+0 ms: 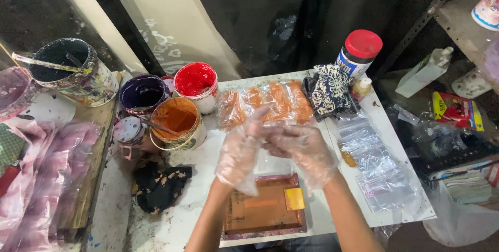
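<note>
Meeting above the wooden frame (264,210), both hands wear loose clear plastic gloves. Left hand (242,150) has fingers extended upward, holding nothing; right hand (301,147) is curled loosely with its fingertips touching the left glove (looks like it pinches the glove film, cannot tell for sure).

Landmark = wooden frame, lying flat on the white surface (208,179) at the near edge, directly below the hands. Small yellow square pad (294,198) sits on the frame's right side.

- Beyond the frame, past the hands: clear plastic sheet with orange patches (265,102), flat on the surface.
- Up-left of the frame: orange paint tub (176,119) with a stick in it; red paint tub (195,80) and dark purple tub (143,93) just behind that.
- Left of the frame: black stained rag (161,187).
- Right of the frame: clear zip bags (379,171) spread out.
- Far up-right of the frame: patterned dark cloth (330,93), with a red-lidded jar (358,52) just behind it.
- Far left of the frame: paint-smeared bucket (73,70), well apart.
</note>
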